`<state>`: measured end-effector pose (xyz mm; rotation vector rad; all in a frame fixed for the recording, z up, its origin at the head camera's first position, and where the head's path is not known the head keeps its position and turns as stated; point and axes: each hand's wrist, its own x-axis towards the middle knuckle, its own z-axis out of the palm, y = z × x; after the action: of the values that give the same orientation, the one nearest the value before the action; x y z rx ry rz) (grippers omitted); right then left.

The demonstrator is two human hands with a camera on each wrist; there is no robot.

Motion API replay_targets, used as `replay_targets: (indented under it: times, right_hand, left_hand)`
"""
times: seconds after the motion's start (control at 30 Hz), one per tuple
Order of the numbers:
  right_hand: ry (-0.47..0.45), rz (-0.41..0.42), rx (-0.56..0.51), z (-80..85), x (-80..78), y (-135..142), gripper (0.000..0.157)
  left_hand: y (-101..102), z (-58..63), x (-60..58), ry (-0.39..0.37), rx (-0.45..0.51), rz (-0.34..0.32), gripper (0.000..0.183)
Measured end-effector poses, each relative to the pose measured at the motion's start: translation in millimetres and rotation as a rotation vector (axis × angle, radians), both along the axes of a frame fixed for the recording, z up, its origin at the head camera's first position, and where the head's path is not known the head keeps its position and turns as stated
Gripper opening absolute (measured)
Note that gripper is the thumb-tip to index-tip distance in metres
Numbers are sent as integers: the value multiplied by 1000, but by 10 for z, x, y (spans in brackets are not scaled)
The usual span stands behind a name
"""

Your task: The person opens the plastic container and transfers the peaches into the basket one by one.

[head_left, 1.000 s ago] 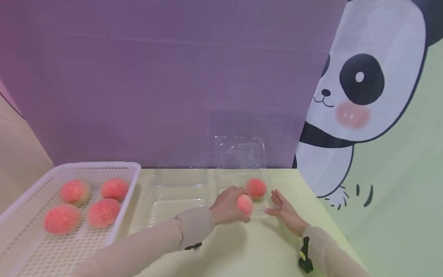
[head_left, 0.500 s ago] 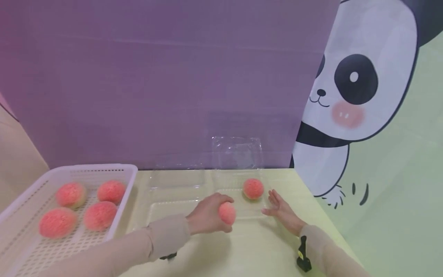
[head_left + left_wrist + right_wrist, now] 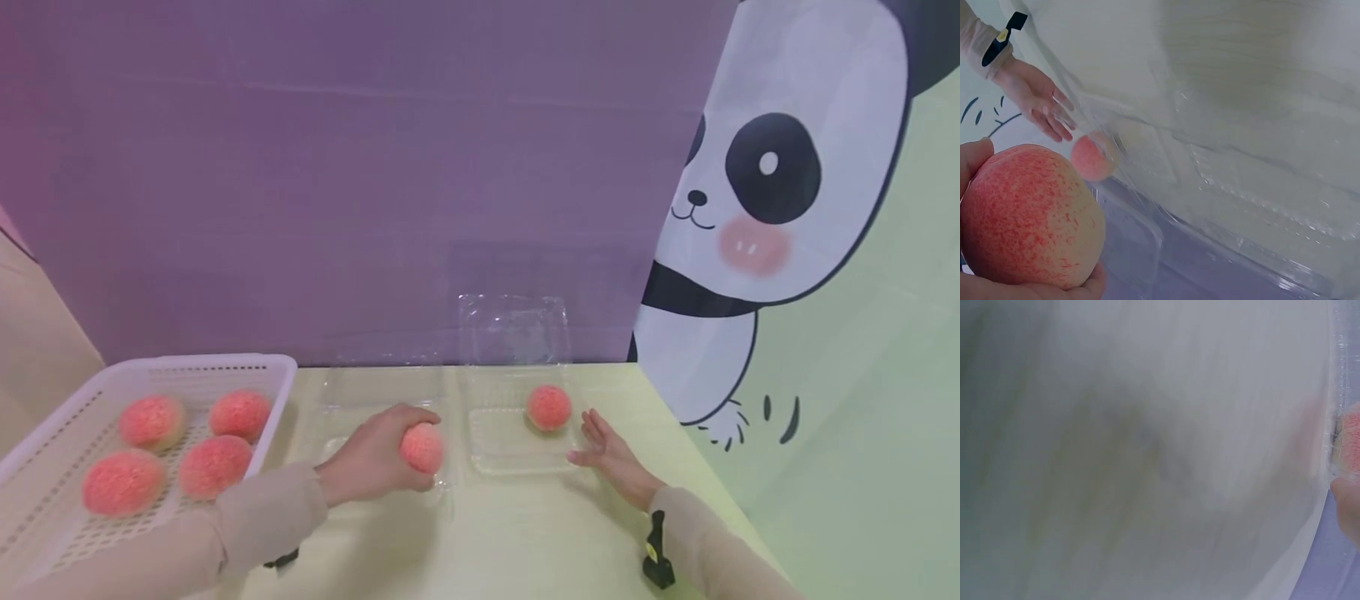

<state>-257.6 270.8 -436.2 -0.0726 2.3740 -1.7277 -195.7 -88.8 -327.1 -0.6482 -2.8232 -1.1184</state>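
A pink and cream peach (image 3: 422,448) is gripped in my left hand (image 3: 367,460), over the left clear plastic clamshell box (image 3: 384,386). The left wrist view shows this peach (image 3: 1032,215) large, between thumb and fingers. Another peach (image 3: 549,408) sits in the right clear clamshell box (image 3: 495,442), toward its right side. Beside that box's right edge is my right hand (image 3: 617,462), fingers extended and holding nothing. Whether it touches the box I cannot tell. At the right wrist view's edge only a fingertip (image 3: 1349,509) shows, below the boxed peach (image 3: 1350,442).
On the left stands a white perforated plastic basket (image 3: 288,392) with several peaches (image 3: 215,467) in it. The right box's raised lid (image 3: 514,329) stands upright near the purple backdrop (image 3: 375,183). A panda picture (image 3: 772,208) covers the wall to the right of the pale table (image 3: 517,542).
My left hand has carried its peach leftward, from beside the peach in the right box to above the left box. My right hand has stayed about where it was.
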Motion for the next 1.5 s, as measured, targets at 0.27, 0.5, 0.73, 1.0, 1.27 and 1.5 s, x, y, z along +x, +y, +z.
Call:
replay_targets:
  times: [0.27, 0.5, 0.73, 1.0, 1.27, 1.5]
  right_hand:
    - [-8, -1, 15, 19, 0, -2, 95]
    - [5, 7, -5, 1, -11, -23, 95]
    - [11, 18, -17, 12, -12, -34, 96]
    - [8, 15, -13, 19, -6, -26, 95]
    - [1, 2, -21, -2, -17, -22, 92]
    - [-4, 4, -24, -10, -11, 1, 93]
  left_hand:
    - [-377, 100, 11, -59, -16, 93, 68]
    - [-712, 258, 77, -107, 26, 132, 70]
    - [-1055, 315, 138, -102, 5, 167, 76]
    - [-1373, 287, 242, -128, -16, 244, 80]
    - [-1607, 196, 355, -46, -9, 227, 61]
    - [-1833, 185, 422, 104, -6, 156, 20]
